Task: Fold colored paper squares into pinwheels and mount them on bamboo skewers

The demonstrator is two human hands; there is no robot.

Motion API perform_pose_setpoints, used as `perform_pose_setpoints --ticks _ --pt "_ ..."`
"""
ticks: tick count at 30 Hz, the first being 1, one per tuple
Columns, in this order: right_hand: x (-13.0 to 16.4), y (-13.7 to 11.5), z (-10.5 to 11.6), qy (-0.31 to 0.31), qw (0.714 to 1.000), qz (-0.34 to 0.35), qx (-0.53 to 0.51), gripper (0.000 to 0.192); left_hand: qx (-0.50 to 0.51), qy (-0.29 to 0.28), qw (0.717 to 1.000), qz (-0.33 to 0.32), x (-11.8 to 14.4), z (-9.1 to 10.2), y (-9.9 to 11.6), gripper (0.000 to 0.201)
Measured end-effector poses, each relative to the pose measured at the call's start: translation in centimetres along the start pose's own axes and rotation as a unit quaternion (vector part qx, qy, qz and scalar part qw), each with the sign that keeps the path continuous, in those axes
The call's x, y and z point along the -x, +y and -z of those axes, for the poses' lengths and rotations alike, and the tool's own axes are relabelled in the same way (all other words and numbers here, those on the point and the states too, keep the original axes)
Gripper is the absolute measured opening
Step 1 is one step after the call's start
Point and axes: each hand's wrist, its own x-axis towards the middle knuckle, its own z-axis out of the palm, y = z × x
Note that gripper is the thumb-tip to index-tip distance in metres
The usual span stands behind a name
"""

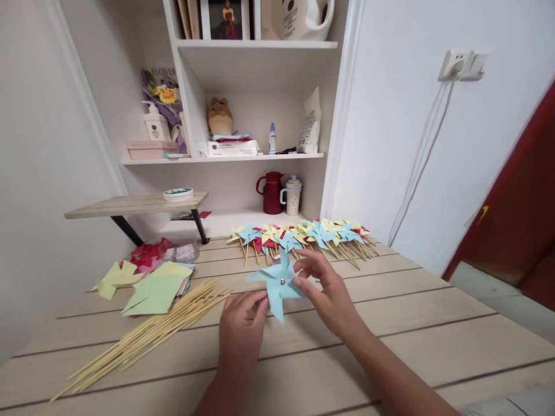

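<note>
A light-blue paper pinwheel (276, 284) with a shiny pin at its middle is held up over the table between my two hands. My left hand (243, 320) is closed, its thumb and fingertips pinching the pinwheel's lower left edge. On the other side, my right hand (324, 292) has its thumb on the right blade and its fingers curled around behind. No stick shows on this pinwheel; its back is hidden. Left of my left hand lies a loose bundle of thin wooden sticks (160, 329).
Cut paper sheets (156, 292), a yellow pinwheel shape (116, 278) and red pieces (150, 254) lie at the left. Finished pinwheels on sticks (321, 234) line the table's back. Behind stand a small raised shelf (125, 205), a red jug (273, 193) and a cup (293, 196).
</note>
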Motion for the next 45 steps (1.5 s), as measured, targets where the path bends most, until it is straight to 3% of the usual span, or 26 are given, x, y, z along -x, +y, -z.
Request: perform_pose_setpoints --ticks 2,4,7,15,18,24,28,34,40,42,45 --pt "-0.2 0.4 0.1 0.038 0.999 -0.029 -0.024 0.044 0.066 -0.031 0.988 0.137 0.1 -0.3 -0.3 0.012" --pt "-0.4 0.7 0.3 0.075 0.995 -0.05 -0.04 0.043 0.129 -0.046 0.958 0.252 0.0 -0.4 -0.3 0.013" --pt "-0.6 1.1 0.4 0.091 0.991 -0.079 -0.063 0.041 0.223 -0.038 0.908 0.351 -0.3 -0.4 -0.2 0.016" --pt "-0.4 1.3 -0.4 0.018 0.984 -0.158 -0.079 0.039 0.314 -0.017 0.847 0.428 -0.3 0.0 -1.2 0.025" --pt "-0.3 1.6 -0.7 -0.002 0.978 -0.191 -0.087 0.037 0.357 0.012 0.808 0.469 0.0 -0.2 -2.0 0.028" --pt "0.8 2.5 -3.0 -0.173 0.94 -0.281 -0.084 0.039 0.444 0.076 0.732 0.511 -0.1 -0.4 -2.6 0.021" --pt "1.8 2.7 -4.9 -0.252 0.933 -0.253 -0.051 0.031 0.479 0.107 0.696 0.524 -0.3 -0.3 -2.5 0.014" --pt "2.1 1.9 -5.6 -0.233 0.959 -0.145 0.071 0.022 0.513 0.108 0.663 0.533 -0.6 -0.5 -2.1 0.015" --pt "2.4 2.3 -6.5 -0.233 0.943 -0.131 0.197 0.013 0.524 0.079 0.662 0.53 -0.5 -0.8 -2.0 0.015" --pt "2.4 2.6 -6.6 -0.218 0.946 -0.142 0.194 0.014 0.519 0.07 0.667 0.531 -0.4 -0.8 -2.0 0.011" --pt "2.3 2.9 -6.6 -0.204 0.957 -0.169 0.117 0.019 0.475 0.027 0.708 0.523 -0.2 -0.6 -2.0 0.01"
